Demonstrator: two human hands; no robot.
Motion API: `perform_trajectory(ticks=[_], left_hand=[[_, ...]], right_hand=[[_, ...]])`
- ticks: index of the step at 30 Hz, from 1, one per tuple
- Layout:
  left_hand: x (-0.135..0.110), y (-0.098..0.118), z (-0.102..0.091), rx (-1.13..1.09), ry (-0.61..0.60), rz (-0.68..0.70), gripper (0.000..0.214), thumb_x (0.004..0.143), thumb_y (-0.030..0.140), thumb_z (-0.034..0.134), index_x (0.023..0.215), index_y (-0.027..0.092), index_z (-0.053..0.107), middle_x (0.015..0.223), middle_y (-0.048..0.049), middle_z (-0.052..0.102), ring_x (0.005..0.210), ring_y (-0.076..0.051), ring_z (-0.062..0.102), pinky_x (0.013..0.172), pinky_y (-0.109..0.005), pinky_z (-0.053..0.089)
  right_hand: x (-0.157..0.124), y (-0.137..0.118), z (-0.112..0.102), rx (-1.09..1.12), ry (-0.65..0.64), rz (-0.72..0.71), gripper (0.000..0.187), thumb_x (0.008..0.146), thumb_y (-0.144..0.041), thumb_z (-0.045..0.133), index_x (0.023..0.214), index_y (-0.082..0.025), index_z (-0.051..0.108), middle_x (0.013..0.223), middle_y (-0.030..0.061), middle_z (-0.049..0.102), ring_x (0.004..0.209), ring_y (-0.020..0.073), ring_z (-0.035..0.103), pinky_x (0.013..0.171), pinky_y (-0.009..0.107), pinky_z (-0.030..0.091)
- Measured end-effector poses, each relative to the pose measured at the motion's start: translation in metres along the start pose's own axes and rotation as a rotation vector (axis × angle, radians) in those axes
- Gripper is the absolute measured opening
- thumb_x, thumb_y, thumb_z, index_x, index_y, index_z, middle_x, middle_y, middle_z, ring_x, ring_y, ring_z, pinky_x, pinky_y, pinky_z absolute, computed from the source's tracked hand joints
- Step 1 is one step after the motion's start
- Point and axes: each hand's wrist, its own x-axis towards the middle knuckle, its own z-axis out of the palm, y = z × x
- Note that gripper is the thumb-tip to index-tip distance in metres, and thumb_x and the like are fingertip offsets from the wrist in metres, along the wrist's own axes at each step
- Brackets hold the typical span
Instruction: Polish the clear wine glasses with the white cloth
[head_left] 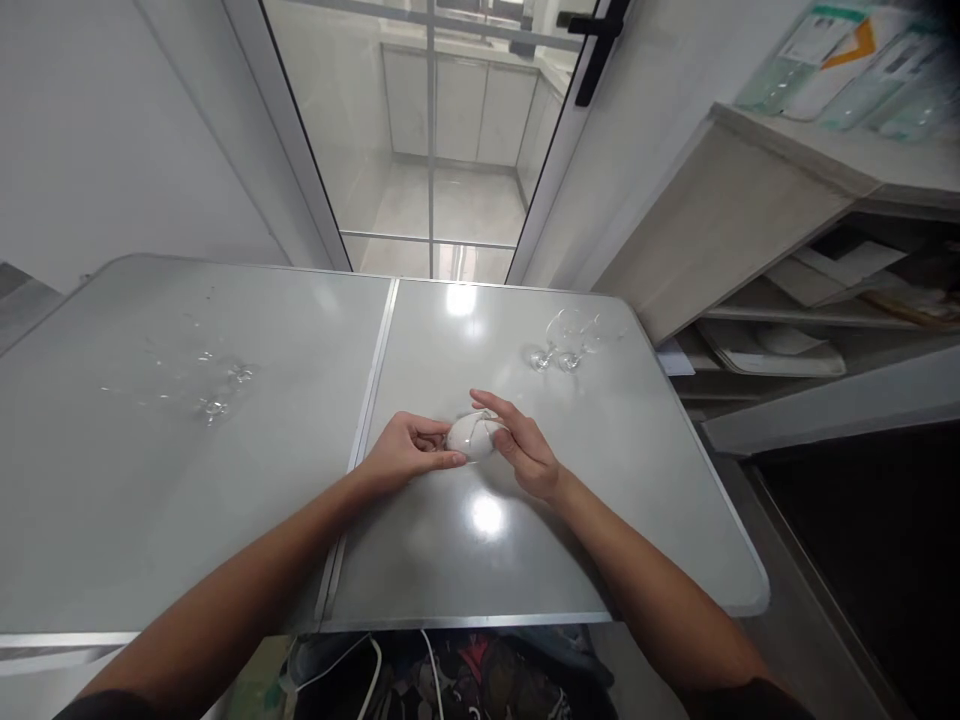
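Note:
Between my two hands is a small, rounded white object (471, 436) with a smooth, shiny surface and thin crease-like lines; its exact kind I cannot make out. My left hand (409, 447) grips its left end, thumb along the near side and fingers curled behind. From the right, my right hand (523, 448) holds the other end with the thumb against it, while the index finger reaches over the far side. Both hands are just above the grey table (427, 560), right of its seam.
Clear stemmed glasses (568, 345) lie at the table's far right. More transparent glassware (214, 385) is on the left half, its outlines faint. A glazed door (465, 140) stands behind the table, and a shelf unit (780, 200) is at the right.

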Motion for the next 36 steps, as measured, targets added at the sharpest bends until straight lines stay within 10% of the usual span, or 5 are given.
perform_trajectory(ticks=[4,13,18,28,36], left_hand=[[0.002,0.002,-0.007,-0.022,-0.119,-0.073,0.042,0.091,0.053,0.068,0.085,0.012,0.076,0.055,0.0019,0.054,0.045,-0.007,0.041,0.044,-0.022,0.031],[0.0,-0.027,0.004,0.898,0.505,0.612,0.039,0.089,0.043,0.075,0.119,0.018,0.072,0.068,-0.0031,0.072,0.057,-0.015,0.066,0.055,-0.024,0.047],[-0.007,-0.015,0.004,0.529,0.401,0.356,0.045,0.085,0.05,0.077,0.116,0.018,0.075,0.065,0.0013,0.067,0.052,-0.01,0.055,0.053,-0.023,0.043],[-0.002,0.016,-0.014,-0.401,-0.392,-0.305,0.047,0.08,0.057,0.078,0.062,0.014,0.069,0.052,-0.0006,0.055,0.04,-0.007,0.039,0.039,-0.023,0.03],[-0.002,0.005,0.004,0.048,0.168,-0.118,0.047,0.086,0.048,0.075,0.118,0.015,0.077,0.067,-0.0002,0.066,0.051,-0.009,0.05,0.05,-0.021,0.041]], right_hand=[[-0.001,0.004,-0.005,-0.058,-0.062,-0.064,0.048,0.107,-0.047,0.039,0.151,-0.031,0.05,0.121,0.0085,0.069,0.112,0.0276,0.062,0.101,0.049,0.049],[0.014,0.001,0.005,0.219,0.228,0.322,0.056,0.101,-0.055,0.053,0.151,-0.03,0.05,0.142,0.0078,0.059,0.106,0.0244,0.063,0.097,0.04,0.05],[0.009,-0.007,0.015,0.137,0.154,0.224,0.061,0.102,-0.063,0.046,0.155,-0.032,0.044,0.148,0.0084,0.054,0.124,0.0284,0.059,0.109,0.044,0.046],[-0.004,0.0,0.0,-0.006,-0.117,-0.053,0.047,0.105,-0.052,0.043,0.142,-0.027,0.058,0.106,0.0089,0.068,0.094,0.0256,0.064,0.087,0.043,0.053],[0.016,0.006,0.006,0.25,0.266,0.293,0.049,0.101,-0.054,0.053,0.138,-0.022,0.055,0.076,-0.0008,0.059,0.068,0.0177,0.053,0.069,0.03,0.045]])
